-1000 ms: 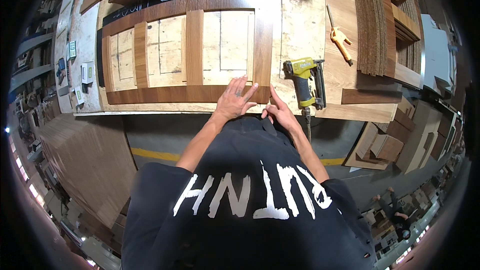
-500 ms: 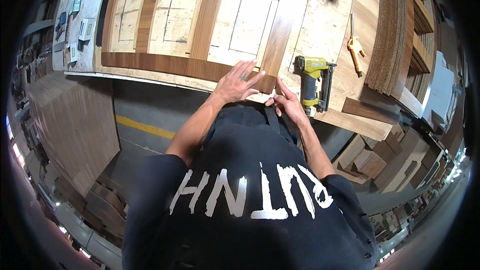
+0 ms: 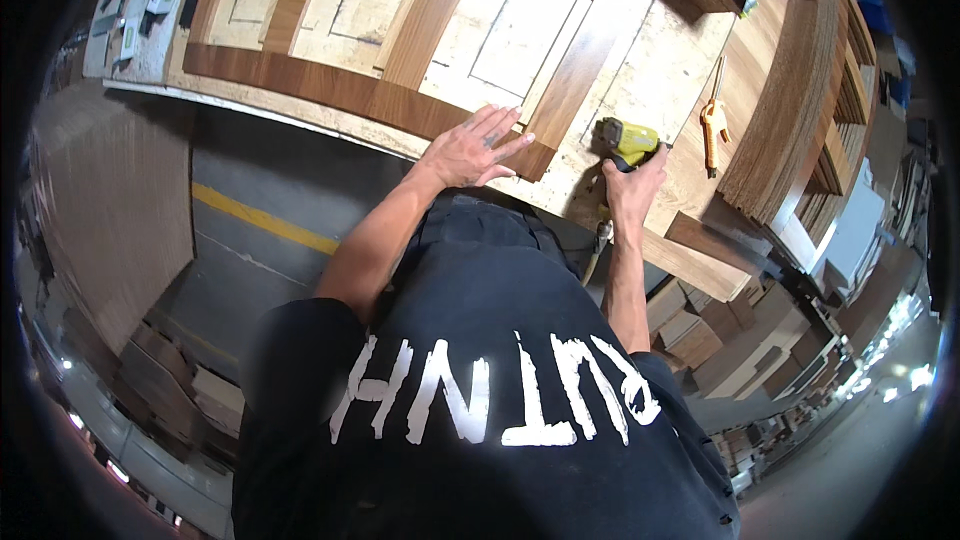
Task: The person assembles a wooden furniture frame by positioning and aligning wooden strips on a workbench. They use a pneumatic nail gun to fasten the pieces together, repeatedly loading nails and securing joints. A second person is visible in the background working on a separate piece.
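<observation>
Pressing down flat with fingers spread, the left hand [image 3: 472, 148] is laid on the near rail of a wooden frame [image 3: 330, 90], at the upper middle of the frame. The frame is made of smooth, dark brown veneered strips, long and straight-edged, joined into a grid of rectangular openings; a lengthwise grain can be seen on the strips. Through the openings a pale, flaky chipboard worktop [image 3: 665, 60] is seen, rough and speckled, marked with thin pencil lines.

Right of centre, the right hand [image 3: 632, 188] is closed around the grip of a yellow and black nail gun [image 3: 625, 140], whose blocky body rests on the chipboard just beside the frame's right corner. The fingers are wrapped tight on the handle; the trigger finger cannot be made out.

Further right, an orange-handled tool [image 3: 713, 125] lies on a plank, apart from both hands. At the upper right a stack of thin wooden boards [image 3: 800, 100] is piled with its layered edges showing. Below the worktop's edge, at the left, a grey concrete floor with a yellow painted line [image 3: 262, 222] is seen. Offcut blocks [image 3: 690, 325] are heaped at the lower right.
</observation>
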Tool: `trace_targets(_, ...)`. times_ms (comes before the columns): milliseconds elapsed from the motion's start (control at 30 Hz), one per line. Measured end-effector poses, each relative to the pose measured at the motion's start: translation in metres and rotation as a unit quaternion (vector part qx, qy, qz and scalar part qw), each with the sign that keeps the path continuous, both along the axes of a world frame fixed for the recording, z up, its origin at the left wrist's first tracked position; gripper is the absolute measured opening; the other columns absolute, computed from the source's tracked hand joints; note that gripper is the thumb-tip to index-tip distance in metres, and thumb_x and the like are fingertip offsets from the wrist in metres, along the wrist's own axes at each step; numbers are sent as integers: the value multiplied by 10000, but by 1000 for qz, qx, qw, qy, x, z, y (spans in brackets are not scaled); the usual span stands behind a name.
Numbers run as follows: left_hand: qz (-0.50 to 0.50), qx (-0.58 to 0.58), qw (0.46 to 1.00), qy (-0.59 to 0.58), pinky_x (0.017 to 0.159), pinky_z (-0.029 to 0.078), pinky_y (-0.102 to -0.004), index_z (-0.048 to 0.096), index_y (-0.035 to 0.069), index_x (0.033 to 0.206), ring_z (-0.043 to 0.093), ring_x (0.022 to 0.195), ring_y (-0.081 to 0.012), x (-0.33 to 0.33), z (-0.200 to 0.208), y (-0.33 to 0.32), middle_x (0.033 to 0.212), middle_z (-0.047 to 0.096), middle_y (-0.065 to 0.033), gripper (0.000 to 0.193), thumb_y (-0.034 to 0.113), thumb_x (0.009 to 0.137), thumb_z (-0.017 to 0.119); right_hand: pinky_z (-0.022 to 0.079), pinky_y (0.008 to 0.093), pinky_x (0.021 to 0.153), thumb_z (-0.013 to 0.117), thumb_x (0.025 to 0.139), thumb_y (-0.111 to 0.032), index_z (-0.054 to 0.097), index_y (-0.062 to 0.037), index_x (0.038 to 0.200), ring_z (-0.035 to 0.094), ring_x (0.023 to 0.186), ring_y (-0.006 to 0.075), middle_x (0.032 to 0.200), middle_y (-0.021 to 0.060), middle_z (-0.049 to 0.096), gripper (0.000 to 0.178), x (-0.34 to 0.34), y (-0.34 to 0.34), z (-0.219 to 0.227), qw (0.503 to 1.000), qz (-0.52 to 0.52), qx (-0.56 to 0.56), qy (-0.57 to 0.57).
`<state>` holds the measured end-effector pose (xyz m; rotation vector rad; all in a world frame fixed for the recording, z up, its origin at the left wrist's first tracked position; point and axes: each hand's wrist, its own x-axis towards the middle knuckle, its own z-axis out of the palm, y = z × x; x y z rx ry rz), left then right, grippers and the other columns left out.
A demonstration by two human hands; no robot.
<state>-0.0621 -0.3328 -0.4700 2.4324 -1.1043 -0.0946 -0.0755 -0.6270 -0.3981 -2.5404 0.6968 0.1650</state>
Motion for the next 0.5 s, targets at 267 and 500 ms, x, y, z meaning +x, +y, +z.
trace_targets(267,-7,14,1000,-20,1234,285,-481,429,175,1545,400,1439,-345,0,3,1,1524,456,-203,775,540,899,652,499,304,607,836,838,-300,667,-31,1136,596,675,136,814,32,635,435,10,-11,73,894,-35,384,230)
trace_targets(500,-8,-5,1000,-9,1227,297,-472,447,155,1528,417,1422,-353,1,2,2,1526,443,-213,757,502,893,669,575,367,795,788,814,-156,700,39,1113,759,902,282,949,217,755,368,-1,30,52,945,194,179,194)
